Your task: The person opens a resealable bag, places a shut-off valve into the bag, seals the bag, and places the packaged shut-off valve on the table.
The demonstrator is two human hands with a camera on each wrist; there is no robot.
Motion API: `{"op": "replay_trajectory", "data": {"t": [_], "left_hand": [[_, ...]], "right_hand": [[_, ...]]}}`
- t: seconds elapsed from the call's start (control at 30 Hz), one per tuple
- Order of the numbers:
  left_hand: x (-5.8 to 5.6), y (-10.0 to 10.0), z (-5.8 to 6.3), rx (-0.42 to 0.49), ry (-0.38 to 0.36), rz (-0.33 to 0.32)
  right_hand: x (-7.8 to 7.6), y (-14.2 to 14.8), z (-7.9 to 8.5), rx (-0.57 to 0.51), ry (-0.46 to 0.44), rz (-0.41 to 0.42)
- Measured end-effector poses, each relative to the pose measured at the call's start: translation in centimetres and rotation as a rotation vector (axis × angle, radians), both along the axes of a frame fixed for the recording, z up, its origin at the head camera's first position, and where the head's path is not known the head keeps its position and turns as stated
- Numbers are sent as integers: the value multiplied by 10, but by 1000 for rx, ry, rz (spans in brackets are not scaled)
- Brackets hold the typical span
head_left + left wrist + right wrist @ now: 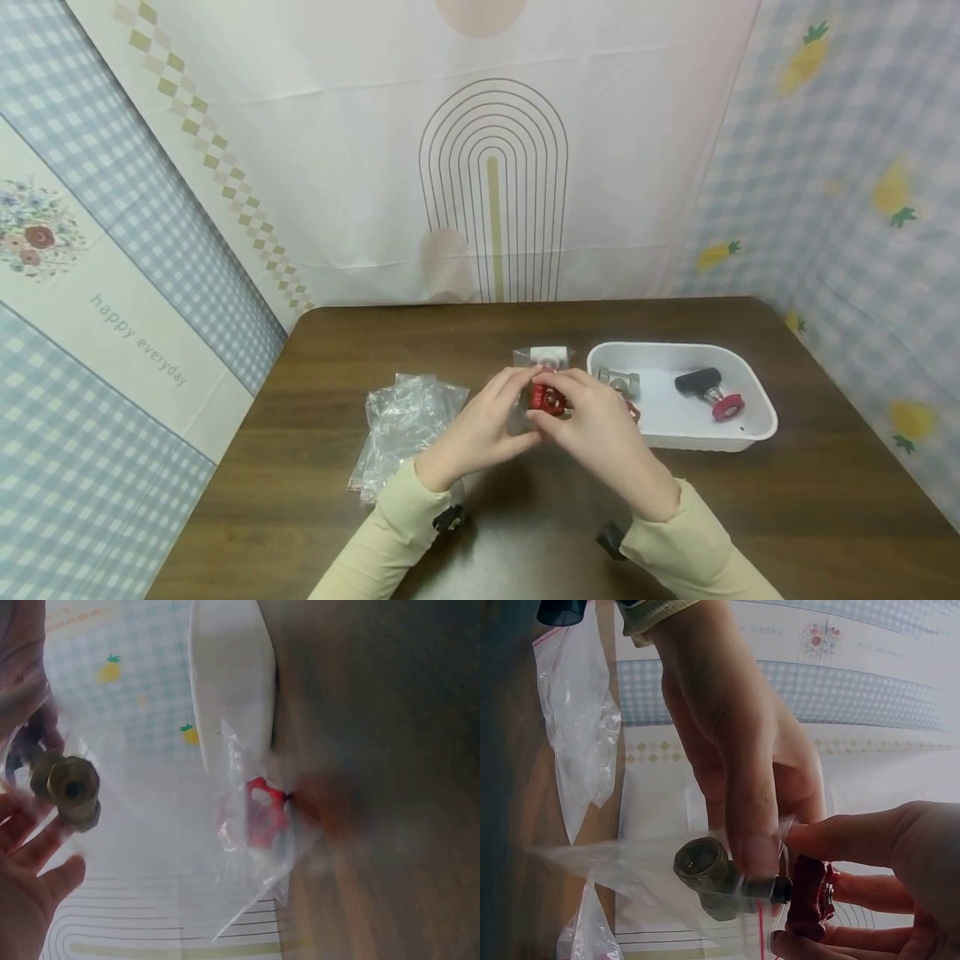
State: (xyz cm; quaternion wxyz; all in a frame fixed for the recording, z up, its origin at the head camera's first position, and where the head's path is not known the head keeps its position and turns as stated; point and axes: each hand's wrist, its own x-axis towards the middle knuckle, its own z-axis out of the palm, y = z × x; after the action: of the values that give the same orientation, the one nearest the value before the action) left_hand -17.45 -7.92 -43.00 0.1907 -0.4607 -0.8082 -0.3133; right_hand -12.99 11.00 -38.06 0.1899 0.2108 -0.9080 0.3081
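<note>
A brass valve with a red handwheel is held up between both hands over the table. Its body lies within a clear zip bag with a red seal line, while the handwheel sticks out at the bag's mouth. My left hand pinches the valve body, thumb pressed on it through the plastic. The right hand grips the handwheel, with finger and thumb at the bag's edge. Just behind the hands, another bagged valve with a red wheel lies on the table.
To the right stands a white tray holding a metal valve and a valve with a black part and a red wheel. Several clear bags lie piled at the left of the wooden table.
</note>
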Motion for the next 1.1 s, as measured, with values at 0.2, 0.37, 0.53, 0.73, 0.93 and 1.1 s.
{"op": "replay_trajectory", "data": {"t": [0.2,0.37,0.53,0.73,0.93,1.1], "left_hand": [[1,-7,3,57,-88,-59],[3,-9,5,85,-193,-65],[1,-8,7,134,-157,-71],[-2,-6,7,236,-114,-51],[-2,-6,6,330,-128,-12],[-2,-6,7,365,-116,-2]], "right_hand": [[-1,4,-2,3,40,-8],[-2,7,-3,-24,51,-8],[-3,9,-4,-49,95,8],[-3,8,-4,-63,125,34],[-3,4,-5,-76,136,53],[-2,3,-7,-94,122,70]]}}
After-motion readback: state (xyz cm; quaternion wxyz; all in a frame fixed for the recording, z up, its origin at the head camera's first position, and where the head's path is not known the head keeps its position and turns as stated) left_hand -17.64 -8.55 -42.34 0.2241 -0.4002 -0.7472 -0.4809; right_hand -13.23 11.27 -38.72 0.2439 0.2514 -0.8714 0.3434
